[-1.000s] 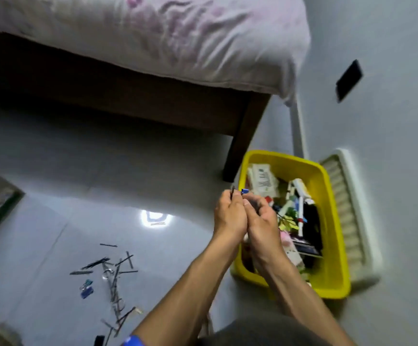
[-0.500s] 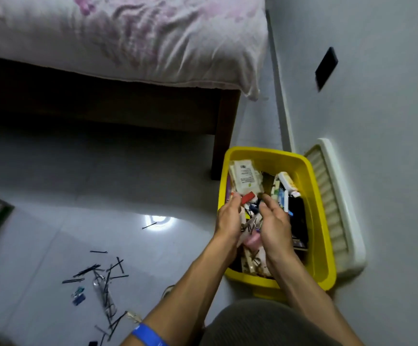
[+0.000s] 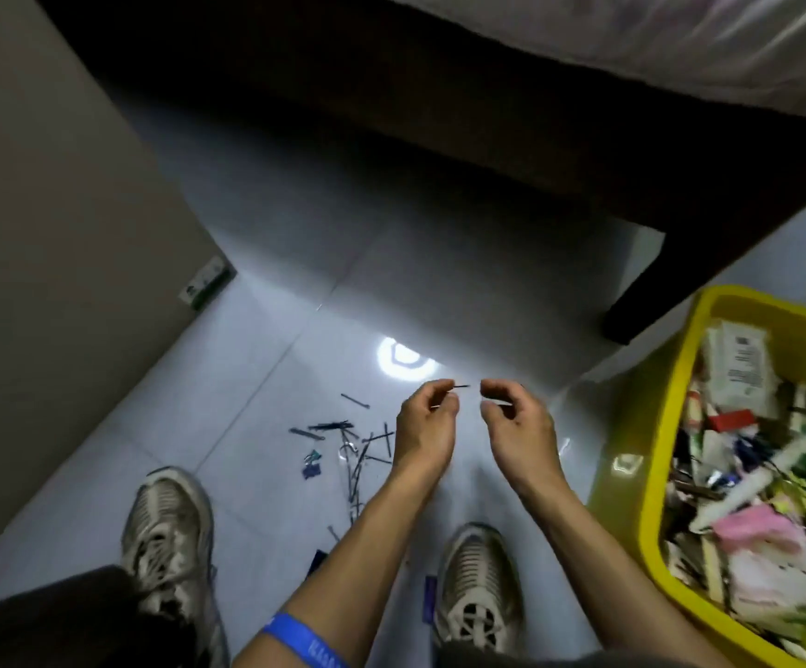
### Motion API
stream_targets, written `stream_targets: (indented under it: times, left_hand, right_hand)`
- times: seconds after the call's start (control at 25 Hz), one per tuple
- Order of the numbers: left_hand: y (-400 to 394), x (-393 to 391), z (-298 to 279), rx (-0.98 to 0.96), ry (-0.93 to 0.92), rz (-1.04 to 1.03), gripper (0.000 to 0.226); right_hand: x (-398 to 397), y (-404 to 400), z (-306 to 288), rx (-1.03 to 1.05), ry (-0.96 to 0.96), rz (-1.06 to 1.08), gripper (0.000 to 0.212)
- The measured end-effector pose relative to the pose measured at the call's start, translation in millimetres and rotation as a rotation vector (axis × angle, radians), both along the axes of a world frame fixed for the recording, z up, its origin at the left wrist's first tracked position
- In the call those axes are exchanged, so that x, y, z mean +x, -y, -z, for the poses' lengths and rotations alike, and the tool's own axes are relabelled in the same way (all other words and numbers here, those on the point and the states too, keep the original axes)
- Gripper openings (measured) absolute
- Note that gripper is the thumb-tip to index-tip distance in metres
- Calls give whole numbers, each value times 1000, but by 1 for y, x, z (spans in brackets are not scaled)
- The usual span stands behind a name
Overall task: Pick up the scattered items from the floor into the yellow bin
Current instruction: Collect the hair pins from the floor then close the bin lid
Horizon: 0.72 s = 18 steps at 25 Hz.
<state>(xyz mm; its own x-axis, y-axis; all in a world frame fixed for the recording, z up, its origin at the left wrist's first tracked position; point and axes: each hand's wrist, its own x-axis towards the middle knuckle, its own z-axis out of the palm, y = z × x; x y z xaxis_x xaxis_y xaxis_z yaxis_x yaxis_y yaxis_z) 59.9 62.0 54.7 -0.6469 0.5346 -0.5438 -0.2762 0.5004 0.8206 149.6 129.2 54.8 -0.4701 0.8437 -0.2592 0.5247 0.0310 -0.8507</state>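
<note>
The yellow bin (image 3: 654, 455) stands at the right, filled with several packets, tubes and pens. On the floor between my shoes lies a scatter of thin dark hairpins (image 3: 357, 443) with blue binder clips (image 3: 312, 465) beside them. My left hand (image 3: 425, 426) hovers above that pile and pinches one thin dark pin (image 3: 461, 386) between thumb and forefinger. A short gap to its right, my right hand (image 3: 519, 424) has loosely curled fingers, and I see nothing plainly held in them. Small dark blue pieces lie near my right shoe (image 3: 478, 585).
A dark wooden bed frame with its leg (image 3: 632, 311) spans the back, the mattress above it. A brown cabinet side (image 3: 54, 233) walls off the left, with a small box (image 3: 206, 282) at its foot. My left shoe (image 3: 167, 532) stands near the pile.
Both hands have left the bin and swung left over the floor pile. They have drawn apart, and the view has turned down and left toward my shoes.
</note>
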Motion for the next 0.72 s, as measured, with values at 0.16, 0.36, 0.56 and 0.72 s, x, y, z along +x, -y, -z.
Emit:
stream_targets:
  times: [0.16,0.36,0.56,0.72]
  left_hand:
    - [113,-45,66,-386,-123,-109,21]
    - [202,-34,110,-576,-274,397,50]
    - [193,-33,125,-383,-334,355,30]
    - [159,-42,117,-402,-450,114,17]
  right_hand:
    - [-39,26,72,-51,302,-381,29]
    - [-45,7,123,378,570,-369,48]
    - [-49,-2,131,332,560,-410,15]
    - [-37,36,111,324,502,-704,16]
